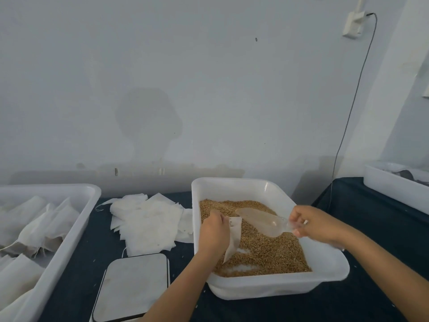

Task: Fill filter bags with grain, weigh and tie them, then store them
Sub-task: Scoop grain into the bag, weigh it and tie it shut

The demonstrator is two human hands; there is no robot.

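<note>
One filter bag (pixel 233 238) hangs pinched in your left hand (pixel 214 231) over the grain tub (pixel 325 268) while your right hand's (pixel 313 223) fingers grip the clear scoop (pixel 262 220): you're filling, so next tip it squarely into the bag's mouth.

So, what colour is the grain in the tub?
Golden brown grain; the head view shows it well.

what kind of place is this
Probably a small packing workbench. It holds a tub of grain, a stack of empty filter bags, a scale, and a tray of filled bags.
</note>
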